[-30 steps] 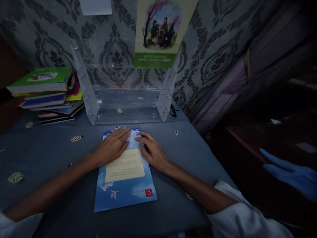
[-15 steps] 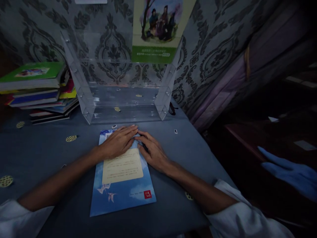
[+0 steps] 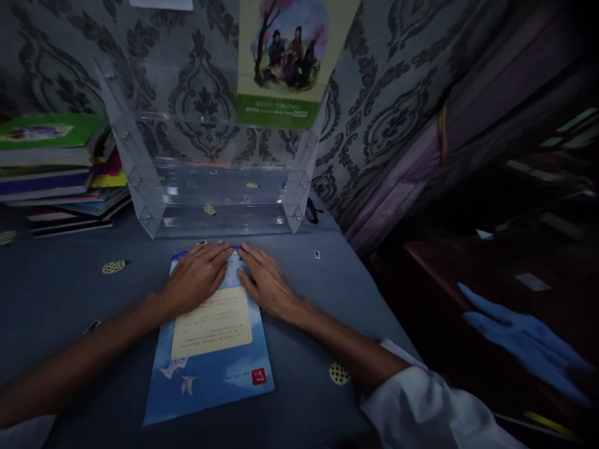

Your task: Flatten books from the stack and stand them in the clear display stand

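A blue book (image 3: pixel 210 380) with a cream text panel lies flat on the table, its printing upside down from where I look. My left hand (image 3: pixel 199 274) rests on its upper left part, fingers stretched out and palm down. Over the upper right edge lies my right hand (image 3: pixel 266 280), also flat, with the thumb apart from the fingers. The fingertips of both hands come near each other at the book's far edge, with a narrow strip of cover showing between them. Neither hand grips anything.
Beyond the book stands a clear acrylic rack (image 3: pixel 219 218) holding a green-and-cream book (image 3: pixel 281 106) high up. A stack of books (image 3: pixel 60 181) is at the left. Dark glasses (image 3: pixel 313 212) lie behind the rack's right side. A blue glove (image 3: pixel 519 337) appears at the right, past the table edge.
My hands have moved apart a little, uncovering a strip of the cover between them. The whole scene has shifted left in view as the camera turned.
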### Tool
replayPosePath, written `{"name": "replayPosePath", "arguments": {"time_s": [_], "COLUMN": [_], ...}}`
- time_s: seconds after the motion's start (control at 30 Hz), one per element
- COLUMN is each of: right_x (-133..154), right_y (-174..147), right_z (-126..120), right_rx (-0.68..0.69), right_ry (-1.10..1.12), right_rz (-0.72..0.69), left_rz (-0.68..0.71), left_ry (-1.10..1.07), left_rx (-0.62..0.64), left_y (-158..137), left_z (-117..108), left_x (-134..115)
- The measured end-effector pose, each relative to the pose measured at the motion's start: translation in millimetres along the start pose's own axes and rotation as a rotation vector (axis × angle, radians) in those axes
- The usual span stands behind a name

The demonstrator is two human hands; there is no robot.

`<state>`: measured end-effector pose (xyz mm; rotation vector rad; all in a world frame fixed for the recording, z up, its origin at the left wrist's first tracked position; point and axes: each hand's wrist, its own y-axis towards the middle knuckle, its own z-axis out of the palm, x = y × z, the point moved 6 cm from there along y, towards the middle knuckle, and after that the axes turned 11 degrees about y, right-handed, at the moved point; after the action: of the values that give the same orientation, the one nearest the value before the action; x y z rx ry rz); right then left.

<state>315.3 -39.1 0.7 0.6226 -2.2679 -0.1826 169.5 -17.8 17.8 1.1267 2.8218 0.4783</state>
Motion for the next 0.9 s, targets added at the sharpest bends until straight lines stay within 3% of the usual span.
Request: {"name": "replayPosePath", "arguments": {"time_s": [0.27, 0.67, 0.9], "right_x": [-9, -16, -14], "right_y": [2, 8, 8], "right_z": [-5, -13, -13], "right_rx": [0.005, -0.036, -0.047], "right_ry": [0.103, 0.179, 0.169], "right_rz": [0.004, -0.022, -0.030], "left_rz": [0.002, 0.231, 0.379], "left_ry": [-0.022, -0.103, -0.107], "left_rx": [0.028, 0.102, 0.067], "left_y": [1, 1, -6], "left_z": [-3, -5, -12], "left_x": [-2, -21, -41]}}
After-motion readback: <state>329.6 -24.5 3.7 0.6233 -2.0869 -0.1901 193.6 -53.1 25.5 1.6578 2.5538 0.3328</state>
